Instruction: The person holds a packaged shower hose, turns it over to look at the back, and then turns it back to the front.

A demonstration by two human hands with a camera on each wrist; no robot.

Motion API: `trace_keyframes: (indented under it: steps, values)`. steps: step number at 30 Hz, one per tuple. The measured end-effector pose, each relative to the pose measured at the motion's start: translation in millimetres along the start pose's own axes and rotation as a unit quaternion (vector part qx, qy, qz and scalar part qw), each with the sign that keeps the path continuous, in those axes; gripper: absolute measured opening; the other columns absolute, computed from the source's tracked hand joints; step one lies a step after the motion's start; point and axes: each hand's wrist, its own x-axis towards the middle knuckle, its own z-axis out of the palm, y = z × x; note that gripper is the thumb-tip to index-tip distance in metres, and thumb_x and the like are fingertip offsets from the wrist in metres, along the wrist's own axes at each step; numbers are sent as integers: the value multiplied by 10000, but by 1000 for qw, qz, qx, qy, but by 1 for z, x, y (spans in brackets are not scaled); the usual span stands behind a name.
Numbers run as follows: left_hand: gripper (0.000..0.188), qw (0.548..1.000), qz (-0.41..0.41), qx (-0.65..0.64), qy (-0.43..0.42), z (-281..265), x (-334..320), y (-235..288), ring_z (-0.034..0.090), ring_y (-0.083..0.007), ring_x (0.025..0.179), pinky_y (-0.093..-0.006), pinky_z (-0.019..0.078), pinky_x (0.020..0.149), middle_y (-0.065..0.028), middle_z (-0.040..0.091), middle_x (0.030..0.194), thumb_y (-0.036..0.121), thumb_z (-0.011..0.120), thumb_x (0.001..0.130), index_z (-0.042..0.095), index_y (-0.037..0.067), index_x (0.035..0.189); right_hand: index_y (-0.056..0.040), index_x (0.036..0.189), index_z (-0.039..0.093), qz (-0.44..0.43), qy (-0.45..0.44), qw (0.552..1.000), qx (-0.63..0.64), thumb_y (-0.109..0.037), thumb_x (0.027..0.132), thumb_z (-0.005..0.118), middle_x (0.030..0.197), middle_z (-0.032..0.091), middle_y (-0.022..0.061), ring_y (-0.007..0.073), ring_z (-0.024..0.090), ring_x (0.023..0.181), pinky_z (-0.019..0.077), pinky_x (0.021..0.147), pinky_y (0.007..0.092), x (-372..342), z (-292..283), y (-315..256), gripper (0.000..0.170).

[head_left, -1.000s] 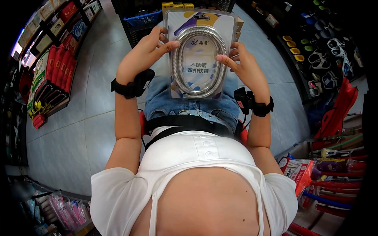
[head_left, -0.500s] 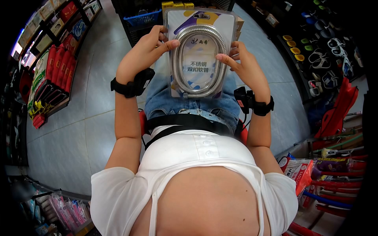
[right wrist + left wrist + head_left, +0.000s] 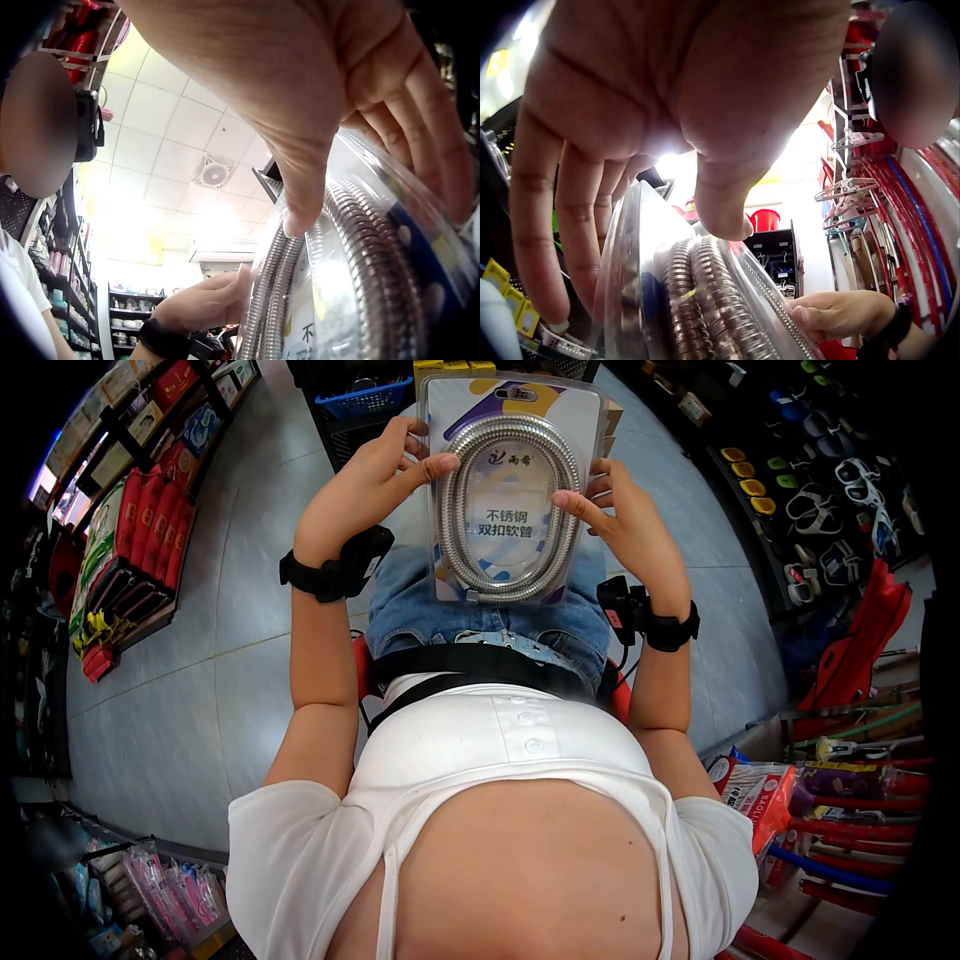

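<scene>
Two hands hold one flat clear pack [image 3: 518,495] upright in front of the person's lap, one at each side edge. The left hand [image 3: 375,482] pinches the left edge, thumb on the front and the other fingers round behind; the right hand [image 3: 628,515] pinches the opposite edge in the same way, a little lower. Inside the pack, a silvery ribbed hose [image 3: 450,525] lies coiled in an oval around the printed Chinese lettering on a white, purple and yellow card. A black strapped camera sits on each wrist. Below the pack are blue jeans [image 3: 395,605] and a white top [image 3: 470,740]. Beyond its top left corner stands a blue basket [image 3: 365,402], near some yellow boxes [image 3: 455,368]. Red packets [image 3: 155,515] stand to the left, and yellow slippers [image 3: 748,475] sit on the dark rack at right, over grey floor tiles [image 3: 260,680].
</scene>
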Motion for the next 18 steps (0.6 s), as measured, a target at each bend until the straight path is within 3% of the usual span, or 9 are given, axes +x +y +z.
trace_keyframes:
  steps: [8,17,18]
  values:
    - [760,1000,-7,3,-2,0,0,0,669,-275,856,-331,534,720,-236,645,982,565,604,845,455,-88,1204,150,1158,491,8,1,1000,4,-527,784,705,912,650,256,325,680,835,552,710,361,0,0,-1,802]
    - [734,1000,14,-21,15,2,0,-3,627,-203,753,-298,513,673,-166,633,854,542,624,846,471,-78,1207,143,1156,493,7,3,1000,6,-527,780,709,913,649,252,311,680,806,554,688,348,-1,1,-1,798]
    - [663,1000,3,-20,12,2,-1,-1,585,-153,749,-271,499,669,-109,587,852,478,627,870,464,-58,1224,143,1155,493,7,2,1000,8,-528,780,708,913,649,251,311,679,804,554,688,347,-1,1,-1,799]
